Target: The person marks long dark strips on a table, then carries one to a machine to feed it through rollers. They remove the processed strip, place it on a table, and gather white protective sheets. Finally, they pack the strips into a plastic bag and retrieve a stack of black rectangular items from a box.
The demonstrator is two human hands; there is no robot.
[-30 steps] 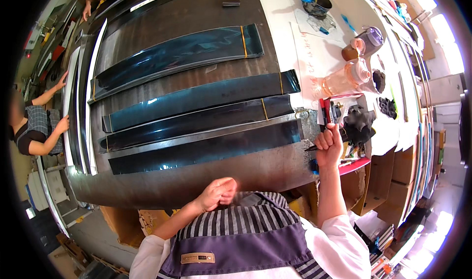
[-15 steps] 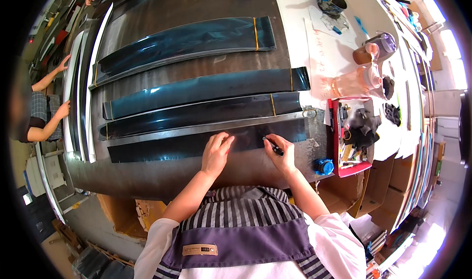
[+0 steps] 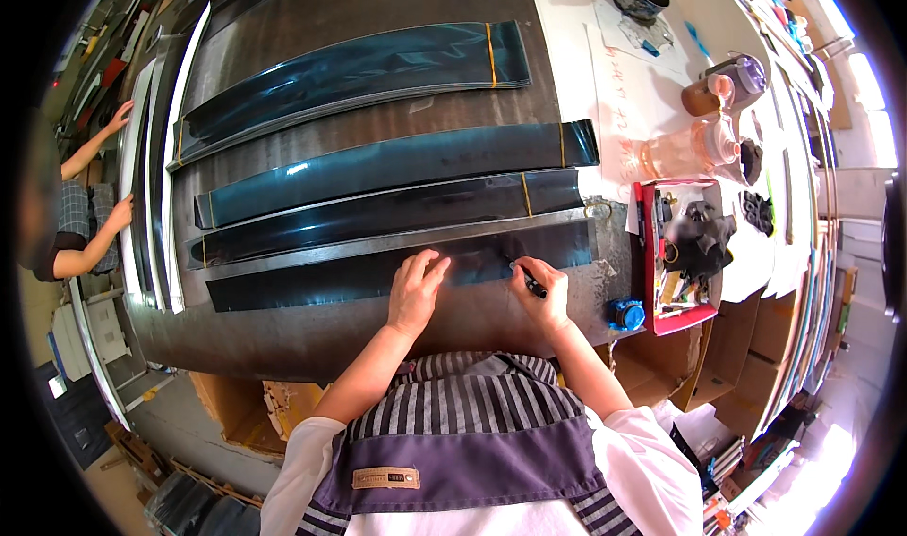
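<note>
A long dark glossy strip [image 3: 331,283] lies along the near part of a dark table [image 3: 283,342]. My left hand [image 3: 414,298] rests on its near edge, fingers apart, holding nothing. Toward the strip's right end my right hand [image 3: 548,300] is closed around a black marker pen [image 3: 532,282], whose tip points at the strip's surface. Whether the tip touches is too small to tell. Just beyond are two bundles of similar strips, a nearer bundle [image 3: 378,215] and a middle bundle [image 3: 397,163], each tied with yellow bands. A wider bundle [image 3: 359,71] lies farther back.
At the right edge are a red box [image 3: 680,325] of tools and black cloth, a blue-topped jar [image 3: 625,315], a pink bottle [image 3: 675,153] and a black pot [image 3: 642,7]. Long white strips [image 3: 137,187] line the left side, where another person's hands [image 3: 121,213] touch them.
The view has shifted slightly. My right hand and the marker pen stay nearly in place, and my left hand still rests on the strip. A hand at the far top left has moved upward.
</note>
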